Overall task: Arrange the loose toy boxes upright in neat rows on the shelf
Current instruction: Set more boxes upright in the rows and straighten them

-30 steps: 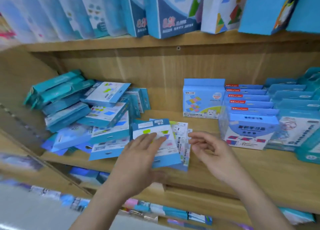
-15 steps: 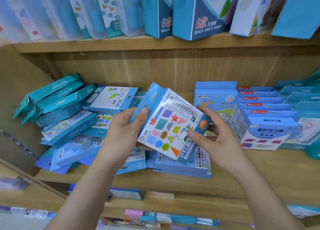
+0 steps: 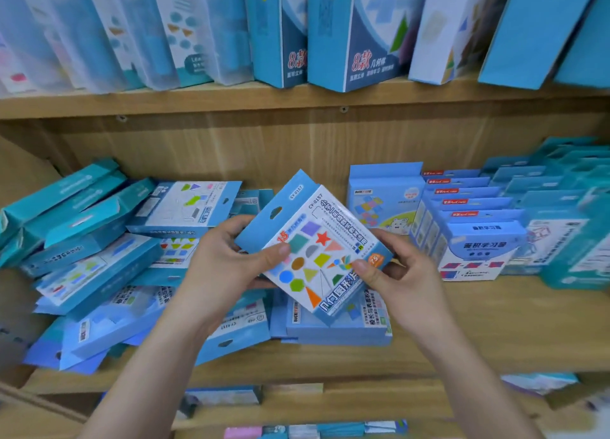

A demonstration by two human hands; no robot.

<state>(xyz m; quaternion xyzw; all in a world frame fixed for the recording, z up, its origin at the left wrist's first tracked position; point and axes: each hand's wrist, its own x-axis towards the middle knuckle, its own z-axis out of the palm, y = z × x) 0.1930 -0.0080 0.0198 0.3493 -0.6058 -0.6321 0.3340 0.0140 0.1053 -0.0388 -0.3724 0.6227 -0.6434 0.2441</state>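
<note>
Both hands hold the tilted shapes box (image 3: 313, 250) above the shelf (image 3: 462, 333): left hand (image 3: 227, 267) grips its left edge, right hand (image 3: 392, 273) pinches its lower-right corner, fingers behind apparently curled.

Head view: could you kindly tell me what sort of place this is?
Probably a toy or stationery shop: wooden shelves hold many identical boxed toys, some in neat rows, and the held toy box has a retail hang hole.
</note>
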